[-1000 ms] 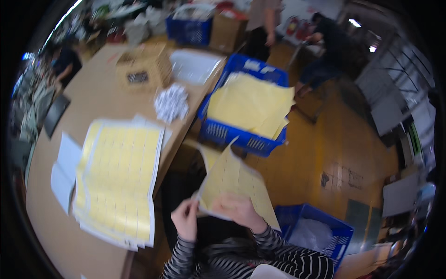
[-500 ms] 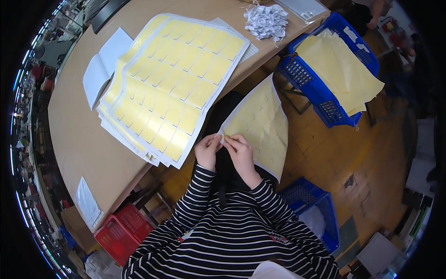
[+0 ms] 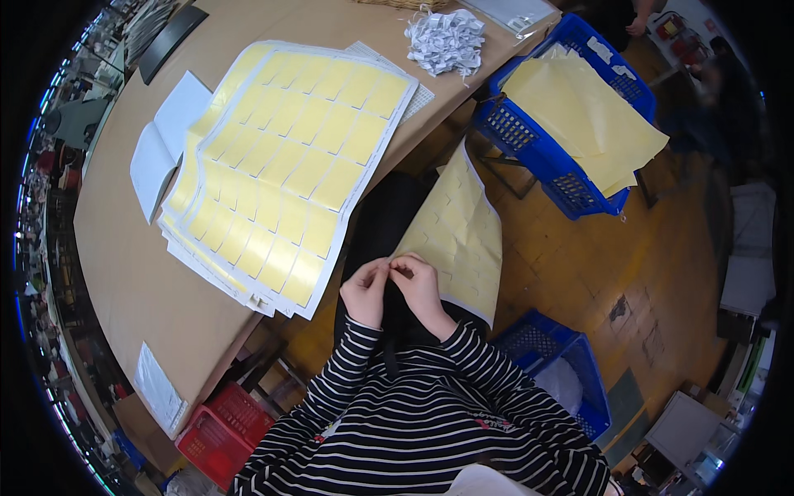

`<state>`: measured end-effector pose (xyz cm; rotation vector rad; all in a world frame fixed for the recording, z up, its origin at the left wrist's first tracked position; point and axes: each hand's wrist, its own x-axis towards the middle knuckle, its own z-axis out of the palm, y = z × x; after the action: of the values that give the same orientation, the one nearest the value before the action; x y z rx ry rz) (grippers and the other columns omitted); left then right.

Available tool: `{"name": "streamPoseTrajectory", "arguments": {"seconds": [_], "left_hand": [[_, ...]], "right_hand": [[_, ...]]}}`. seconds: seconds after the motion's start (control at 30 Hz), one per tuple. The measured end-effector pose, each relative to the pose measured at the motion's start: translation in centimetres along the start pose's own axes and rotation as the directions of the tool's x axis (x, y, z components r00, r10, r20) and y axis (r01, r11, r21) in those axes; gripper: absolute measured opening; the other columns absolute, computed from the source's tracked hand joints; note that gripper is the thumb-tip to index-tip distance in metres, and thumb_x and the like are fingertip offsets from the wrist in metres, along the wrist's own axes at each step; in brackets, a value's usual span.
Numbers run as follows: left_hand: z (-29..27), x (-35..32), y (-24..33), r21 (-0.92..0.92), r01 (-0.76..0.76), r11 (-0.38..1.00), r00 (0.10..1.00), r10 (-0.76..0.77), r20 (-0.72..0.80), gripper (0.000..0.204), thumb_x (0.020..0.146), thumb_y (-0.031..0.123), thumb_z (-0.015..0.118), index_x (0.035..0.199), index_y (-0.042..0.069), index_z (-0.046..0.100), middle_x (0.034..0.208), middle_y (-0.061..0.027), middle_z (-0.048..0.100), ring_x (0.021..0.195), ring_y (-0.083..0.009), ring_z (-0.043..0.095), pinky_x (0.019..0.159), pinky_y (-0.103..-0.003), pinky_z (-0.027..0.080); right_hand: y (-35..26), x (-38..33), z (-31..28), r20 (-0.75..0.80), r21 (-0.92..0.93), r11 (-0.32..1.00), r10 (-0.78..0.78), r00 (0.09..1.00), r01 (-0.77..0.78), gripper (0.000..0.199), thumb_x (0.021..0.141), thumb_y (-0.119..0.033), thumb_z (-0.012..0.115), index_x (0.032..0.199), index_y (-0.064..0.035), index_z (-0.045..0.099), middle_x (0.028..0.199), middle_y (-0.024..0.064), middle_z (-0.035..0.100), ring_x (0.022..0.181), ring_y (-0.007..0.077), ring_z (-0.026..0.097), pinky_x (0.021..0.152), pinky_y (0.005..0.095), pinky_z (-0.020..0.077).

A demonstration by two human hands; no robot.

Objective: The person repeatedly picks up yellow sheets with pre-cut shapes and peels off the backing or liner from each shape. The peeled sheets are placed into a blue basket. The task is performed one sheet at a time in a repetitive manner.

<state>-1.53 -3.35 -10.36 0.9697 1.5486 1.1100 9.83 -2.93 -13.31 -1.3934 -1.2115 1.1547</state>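
Over my lap, my left hand and my right hand meet fingertip to fingertip. Both are pinched at the near left corner of a yellow sheet with a white border and rows of small cut marks. The rest of that sheet hangs down past my right knee, creased along its length. What exactly lies between the fingertips is mostly hidden. On the table to the left, a stack of similar yellow sheets drapes a little over the edge, its lower corners fanned out.
A brown-covered table carries an open notebook, a heap of white paper strips and a silvery packet. At right, a blue crate holds plain yellow sheets. Another blue crate and a red crate stand low beside me.
My hands have drawn closer together at the sheet's corner, and the hanging sheet has narrowed and shifted slightly. The whole view has turned a little, moving the table and crates leftward.
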Motion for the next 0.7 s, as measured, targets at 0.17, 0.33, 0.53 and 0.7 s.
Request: {"name": "streamPoseTrajectory", "arguments": {"seconds": [0.17,0.33,0.53,0.7], "left_hand": [[4.3,-2.7,4.5,0.225,-0.334,0.915,0.932,0.286,0.221,0.018,0.086,0.002,0.064,0.102,-0.002,0.07,0.095,-0.015,0.072,0.082,-0.0193,0.071,0.074,-0.027,0.055],[10.0,-5.1,6.7,0.138,-0.52,0.843,0.794,0.417,0.442,0.021,0.085,0.005,0.063,0.105,0.001,0.069,0.096,-0.0155,0.071,0.083,-0.0274,0.071,0.074,-0.032,0.058],[10.2,-5.0,6.5,0.153,-0.56,0.814,0.781,0.457,0.426,0.019,0.085,0.004,0.063,0.102,0.0,0.07,0.094,-0.017,0.071,0.082,-0.027,0.071,0.072,-0.031,0.058],[6.8,-3.9,7.9,0.152,-0.491,0.858,0.809,0.384,0.445,0.017,0.084,0.007,0.069,0.099,-0.001,0.071,0.091,-0.0157,0.072,0.076,-0.0233,0.072,0.065,-0.026,0.057]], "right_hand": [[-0.7,-2.4,-4.7,-0.208,0.196,0.977,0.127,0.97,-0.086,0.009,0.084,0.006,0.061,0.092,0.005,0.062,0.09,0.0082,0.06,0.085,0.0145,0.059,0.075,0.0244,0.0466],[-2.6,-5.2,-9.0,-0.617,0.388,0.918,0.19,0.764,0.085,0.012,0.091,0.007,0.054,0.101,0.0042,0.06,0.098,0.0088,0.061,0.09,0.012,0.059,0.081,0.0243,0.0472],[-1.9,-5.9,-9.5,-0.549,0.36,0.933,0.222,0.806,-0.012,0.007,0.087,0.01,0.056,0.089,0.0083,0.062,0.095,0.0055,0.061,0.086,0.0102,0.057,0.078,0.0216,0.0448],[-2.0,-5.1,-8.8,-0.35,0.368,0.929,0.168,0.922,-0.03,0.006,0.084,0.01,0.059,0.086,0.0053,0.061,0.092,0.0045,0.06,0.082,0.0089,0.056,0.073,0.0205,0.0452]]}}
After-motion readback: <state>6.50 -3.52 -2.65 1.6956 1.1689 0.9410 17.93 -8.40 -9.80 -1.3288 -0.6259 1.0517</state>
